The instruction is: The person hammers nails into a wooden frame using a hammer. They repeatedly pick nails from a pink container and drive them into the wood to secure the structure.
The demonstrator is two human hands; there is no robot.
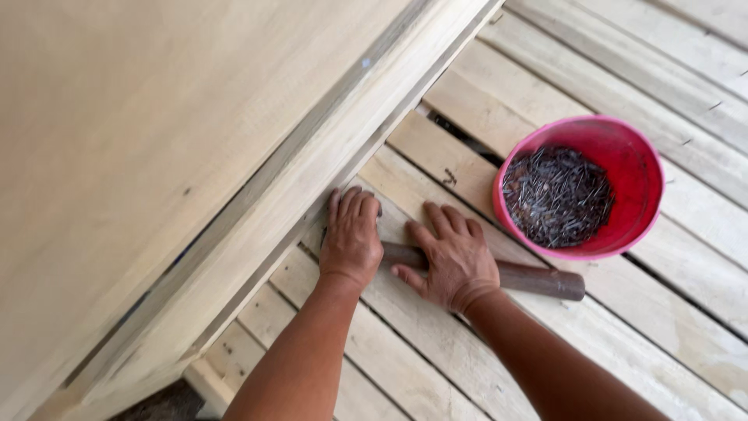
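Note:
My left hand [352, 236] lies palm down against the lower edge of a large pale wooden panel [195, 156], its fingertips touching the panel's frame. My right hand [454, 257] rests flat on the plank floor [686, 312] over a brown wooden handle [538, 280] that lies across the boards; the handle's left end passes under both hands and its head is hidden. A pink bowl [639, 175] holding several dark nails [557, 195] stands just right of my right hand.
The floor is made of pale planks with dark gaps between them. The big panel leans or stands across the whole left half of the view. A dark opening shows at the bottom left under the panel.

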